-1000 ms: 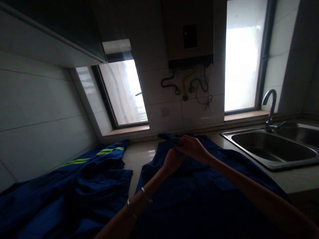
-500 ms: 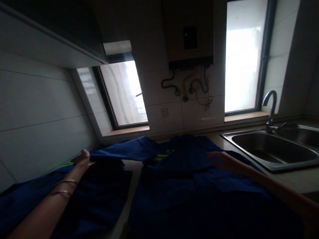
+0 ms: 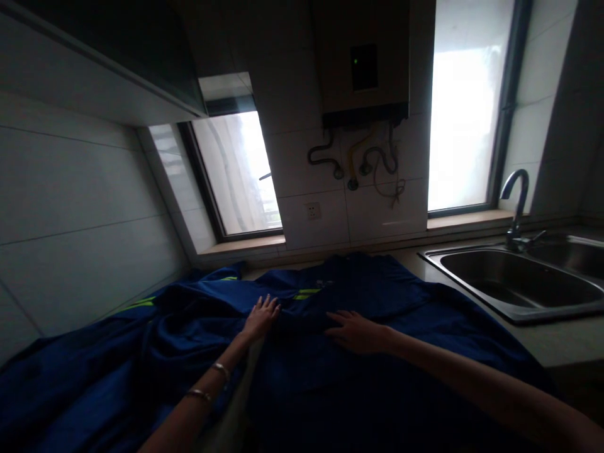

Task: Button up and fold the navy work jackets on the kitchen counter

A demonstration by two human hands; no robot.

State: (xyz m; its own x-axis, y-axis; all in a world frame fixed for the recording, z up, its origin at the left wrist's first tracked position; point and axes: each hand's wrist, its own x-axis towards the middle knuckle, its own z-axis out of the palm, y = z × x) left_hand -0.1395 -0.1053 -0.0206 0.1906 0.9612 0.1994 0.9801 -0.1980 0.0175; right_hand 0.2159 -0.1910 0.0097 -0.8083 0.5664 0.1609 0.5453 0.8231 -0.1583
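A dark blue work jacket (image 3: 377,289) with yellow-green stripes lies spread over the counter. My left hand (image 3: 262,317) rests on it left of the short stripes, fingers stretched and palm down; two bracelets circle that wrist. My right hand (image 3: 355,331) lies flat on the jacket's front, its fingers apart. Neither hand grips anything. More blue cloth (image 3: 189,333) with yellow-green stripes is rumpled on the left side; I cannot tell whether it belongs to the same garment.
A steel sink (image 3: 509,283) with a curved faucet (image 3: 516,201) is set into the counter (image 3: 542,343) on the right. A water heater (image 3: 365,63) with hoses hangs on the tiled wall between two windows. An upper cabinet (image 3: 117,69) juts out at upper left.
My left hand has moved right from the far left cloth onto the jacket's middle. The sleeve it was at now lies folded down. My right hand has shifted left and nearer, flattening out.
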